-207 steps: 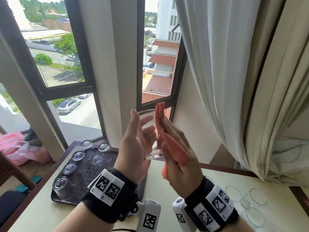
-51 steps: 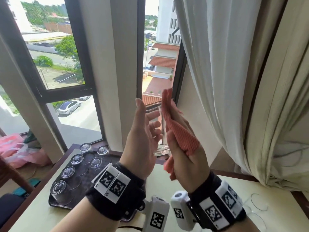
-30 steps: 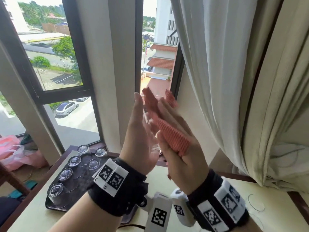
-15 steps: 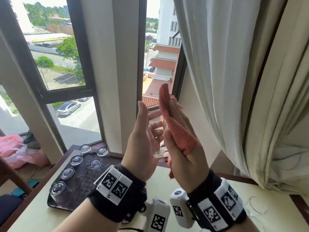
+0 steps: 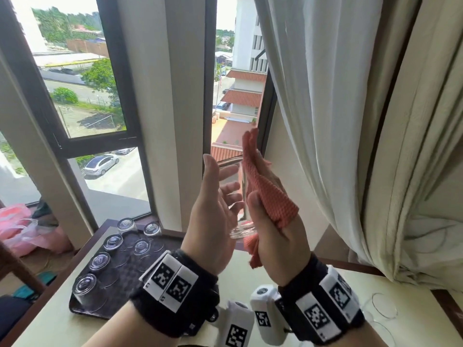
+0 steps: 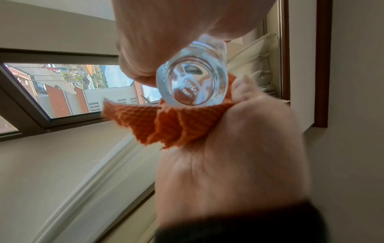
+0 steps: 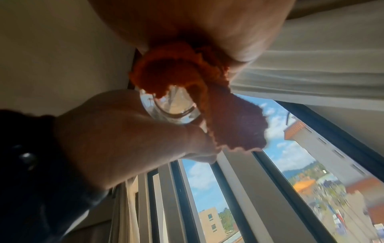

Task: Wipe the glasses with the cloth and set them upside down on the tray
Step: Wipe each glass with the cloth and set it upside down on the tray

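Observation:
I hold a clear glass (image 5: 241, 230) upright at chest height between both hands, in front of the window. My left hand (image 5: 220, 186) grips its left side, fingers curled round the wall. An orange waffle cloth (image 5: 270, 194) is draped over my right hand (image 5: 261, 169), thumb pinching it, and is pressed to the glass's right side. In the left wrist view the glass (image 6: 193, 78) shows its thick base, with the cloth (image 6: 166, 121) bunched beneath. The right wrist view shows the glass (image 7: 176, 113) beside the cloth (image 7: 234, 125). Several glasses (image 5: 85, 288) stand upside down on the dark tray (image 5: 82, 311).
The tray lies on the left of a pale table (image 5: 50, 329) with a wooden edge. More clear glasses (image 5: 383, 306) stand on the table at the right. A white curtain (image 5: 350, 121) hangs close on the right. Window frames and a wall column stand behind.
A second ago both hands tilted left with the cloth rubbed across the glass. They are upright again now, the cloth lying along the glass's right side.

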Motion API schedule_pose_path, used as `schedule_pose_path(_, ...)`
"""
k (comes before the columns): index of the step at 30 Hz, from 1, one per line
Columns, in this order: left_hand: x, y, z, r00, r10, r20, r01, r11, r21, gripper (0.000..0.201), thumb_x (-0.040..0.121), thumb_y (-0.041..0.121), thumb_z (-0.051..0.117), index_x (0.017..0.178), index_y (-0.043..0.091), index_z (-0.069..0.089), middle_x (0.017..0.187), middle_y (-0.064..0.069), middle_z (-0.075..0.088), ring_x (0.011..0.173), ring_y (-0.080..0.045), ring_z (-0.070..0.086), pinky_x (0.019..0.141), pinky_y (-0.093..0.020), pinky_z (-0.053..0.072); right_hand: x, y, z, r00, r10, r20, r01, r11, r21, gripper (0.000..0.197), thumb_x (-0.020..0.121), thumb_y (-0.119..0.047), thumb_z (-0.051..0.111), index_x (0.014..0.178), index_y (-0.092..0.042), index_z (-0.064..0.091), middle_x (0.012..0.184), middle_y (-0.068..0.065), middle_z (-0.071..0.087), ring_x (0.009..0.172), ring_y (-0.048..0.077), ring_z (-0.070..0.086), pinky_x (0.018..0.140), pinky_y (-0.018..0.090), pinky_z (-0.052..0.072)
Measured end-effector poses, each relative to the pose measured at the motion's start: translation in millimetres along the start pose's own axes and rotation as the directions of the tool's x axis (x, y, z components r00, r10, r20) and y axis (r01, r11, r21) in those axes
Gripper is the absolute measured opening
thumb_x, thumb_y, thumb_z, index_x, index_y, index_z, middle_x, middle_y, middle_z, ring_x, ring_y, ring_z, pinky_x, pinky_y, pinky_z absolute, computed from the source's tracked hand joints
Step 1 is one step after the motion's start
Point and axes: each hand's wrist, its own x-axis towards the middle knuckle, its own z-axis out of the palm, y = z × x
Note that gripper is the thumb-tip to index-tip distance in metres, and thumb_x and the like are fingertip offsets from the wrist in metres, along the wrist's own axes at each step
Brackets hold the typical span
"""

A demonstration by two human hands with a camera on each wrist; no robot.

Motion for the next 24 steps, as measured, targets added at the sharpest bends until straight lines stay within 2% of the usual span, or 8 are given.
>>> schedule_pose_path(5,5.5,13.6,-11.2,0.998,-0.048,0.03,0.048,0.999,0.015,0.086,0.087,0.09,0.043,0.142,0.027,0.059,0.128,-0.01,0.074,0.117,-0.021,0.069,0.11,-0.052,0.05,-32.4,8.8,7.0,0.945,-0.306,0.116,0.321,0.935,-0.148,0.051,0.108,-0.024,0.048,0.156,-0.007,0.043,0.167,0.004,0.037,0.135,0.051,0.052,0.104,0.067,0.049)
schedule_pose_path(7,5.2,18.3,-15.1,0.999,-0.016,-0.045,0.019,0.998,0.054,0.093,0.087,0.092,0.042,0.138,0.019,0.067,0.128,-0.019,0.073,0.115,-0.028,0.073,0.106,-0.059,0.051,-47.5,17.9,5.6,0.962,-0.243,0.124,0.255,0.962,-0.099,0.055,0.109,-0.029,0.048,0.159,-0.01,0.037,0.168,0.001,0.035,0.131,0.052,0.055,0.099,0.07,0.051)
schedule_pose_path(9,4.2,18.2,-15.9,0.995,0.016,-0.097,-0.007,0.995,0.098,0.085,0.096,0.082,0.034,0.129,0.014,0.071,0.113,-0.01,0.08,0.101,-0.027,0.079,0.086,-0.044,0.059,-50.6,19.6,4.8,0.987,-0.126,0.099,0.131,0.99,-0.046,0.058,0.108,-0.043,0.046,0.161,-0.023,0.034,0.164,0.0,0.041,0.134,0.045,0.056,0.102,0.071,0.049)
schedule_pose_path(11,2.4,14.0,-12.4,0.996,0.011,-0.084,-0.002,0.994,0.107,0.081,0.1,0.076,0.031,0.13,0.01,0.067,0.109,-0.01,0.081,0.097,-0.027,0.08,0.074,-0.036,0.064,-39.4,13.8,1.7,0.997,-0.005,0.071,0.005,1.0,0.0,0.057,0.104,-0.057,0.046,0.158,-0.042,0.036,0.147,0.0,0.055,0.109,0.036,0.071,0.086,0.058,0.059)
schedule_pose_path(13,-2.0,11.3,-6.0,0.999,-0.047,-0.016,0.048,0.994,0.1,0.096,0.093,0.086,0.032,0.143,0.008,0.059,0.122,-0.015,0.077,0.113,-0.033,0.076,0.095,-0.047,0.061,-20.2,5.0,-2.8,0.998,0.038,0.049,-0.041,0.998,0.053,0.054,0.101,-0.06,0.049,0.153,-0.049,0.04,0.128,0.002,0.062,0.075,0.024,0.072,0.065,0.035,0.061)
schedule_pose_path(18,-2.6,2.0,-3.1,0.991,-0.066,0.115,0.062,0.997,0.037,0.092,0.084,0.092,0.048,0.147,0.026,0.058,0.141,-0.003,0.069,0.134,-0.023,0.064,0.116,-0.054,0.045,-1.9,-9.3,1.9,0.989,-0.129,0.073,0.133,0.99,-0.051,0.047,0.106,-0.044,0.047,0.153,-0.04,0.044,0.161,-0.002,0.045,0.12,0.061,0.056,0.101,0.069,0.048)
schedule_pose_path(21,3.8,9.6,-12.1,0.993,-0.085,0.082,0.086,0.996,-0.017,0.084,0.082,0.09,0.052,0.133,0.025,0.066,0.122,0.002,0.075,0.114,-0.018,0.073,0.104,-0.046,0.055,-29.4,4.9,9.4,0.949,-0.281,0.144,0.302,0.941,-0.152,0.052,0.107,-0.023,0.049,0.155,-0.003,0.043,0.167,0.007,0.036,0.151,0.042,0.036,0.12,0.061,0.037)
schedule_pose_path(24,4.8,15.4,-21.2,0.997,-0.08,-0.018,0.081,0.996,0.027,0.093,0.076,0.091,0.047,0.132,0.019,0.067,0.119,-0.015,0.077,0.108,-0.033,0.077,0.098,-0.053,0.056,-55.9,24.2,11.1,0.956,-0.257,0.139,0.277,0.949,-0.15,0.054,0.107,-0.024,0.05,0.156,-0.003,0.041,0.167,0.007,0.036,0.153,0.033,0.035,0.122,0.053,0.037)
